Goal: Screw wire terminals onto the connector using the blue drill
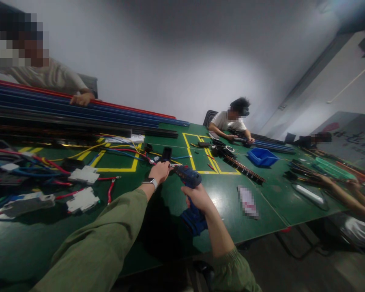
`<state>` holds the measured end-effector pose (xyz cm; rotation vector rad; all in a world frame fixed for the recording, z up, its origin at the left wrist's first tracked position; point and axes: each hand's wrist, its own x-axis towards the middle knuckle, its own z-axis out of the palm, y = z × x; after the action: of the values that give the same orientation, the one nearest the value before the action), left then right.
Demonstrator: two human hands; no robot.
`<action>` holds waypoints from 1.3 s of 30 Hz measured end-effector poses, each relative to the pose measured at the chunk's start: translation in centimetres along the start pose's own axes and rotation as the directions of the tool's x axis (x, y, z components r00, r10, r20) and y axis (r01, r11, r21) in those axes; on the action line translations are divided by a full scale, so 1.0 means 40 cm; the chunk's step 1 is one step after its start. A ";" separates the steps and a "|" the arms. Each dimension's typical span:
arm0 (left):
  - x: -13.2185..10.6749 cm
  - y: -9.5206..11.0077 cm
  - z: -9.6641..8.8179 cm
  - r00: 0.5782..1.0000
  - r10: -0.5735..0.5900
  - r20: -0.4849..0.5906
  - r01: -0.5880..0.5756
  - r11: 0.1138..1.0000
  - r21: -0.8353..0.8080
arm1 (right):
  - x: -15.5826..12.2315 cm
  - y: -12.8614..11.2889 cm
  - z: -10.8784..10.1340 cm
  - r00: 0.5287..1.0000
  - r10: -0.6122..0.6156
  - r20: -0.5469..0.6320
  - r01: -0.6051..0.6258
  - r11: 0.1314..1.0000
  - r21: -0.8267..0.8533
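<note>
My right hand [197, 197] is wrapped round the grip of a blue cordless drill [189, 178], whose bit points left toward my left hand. My left hand [159, 171], with a watch on the wrist, is closed on a small part at the drill's tip, where red and blue wires [130, 153] end. A black block [166, 153] stands just behind my left hand. Both hands hover over the green table [158, 227]. What exactly the left fingers pinch is too small to name.
White breakers [83, 175] with wires lie at the left. Long red, blue and black rails [79, 111] run along the far edge, a person's hand on them. A blue bin [262, 157] sits at the right. Other people work at the far end and right side.
</note>
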<state>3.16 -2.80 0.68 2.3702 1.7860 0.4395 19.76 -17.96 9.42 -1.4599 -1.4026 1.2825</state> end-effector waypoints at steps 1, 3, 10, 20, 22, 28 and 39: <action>0.001 0.000 0.001 1.000 0.005 -0.002 -0.005 1.000 -0.003 | 0.000 0.000 0.000 1.000 0.000 0.004 0.000 1.000 0.000; 0.002 -0.002 0.003 1.000 0.011 -0.010 -0.011 1.000 -0.009 | 0.002 0.001 -0.002 1.000 0.001 0.011 -0.001 1.000 0.003; -0.004 -0.002 0.003 0.999 0.032 -0.040 -0.033 0.999 -0.012 | 0.005 0.010 -0.007 1.000 0.005 0.019 -0.006 1.000 0.017; -0.006 0.003 0.001 0.999 0.025 -0.047 -0.024 1.000 0.012 | 0.010 0.020 -0.010 0.998 -0.054 0.037 0.053 0.998 0.018; -0.005 0.002 0.003 0.999 0.023 -0.044 -0.022 1.000 0.012 | 0.010 0.019 -0.010 0.998 -0.054 0.034 0.053 0.998 0.025; -0.007 0.003 0.005 0.998 0.013 -0.068 -0.014 1.000 -0.006 | 0.008 0.019 -0.010 0.999 -0.043 0.011 0.043 0.999 0.023; -0.007 -0.002 0.014 0.996 0.030 -0.084 -0.031 0.999 -0.011 | 0.010 0.022 -0.014 0.999 -0.033 0.017 0.032 0.999 0.010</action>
<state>3.20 -3.01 0.11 2.4074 1.7777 0.5604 20.49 -17.60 8.63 -1.4173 -1.4240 1.2824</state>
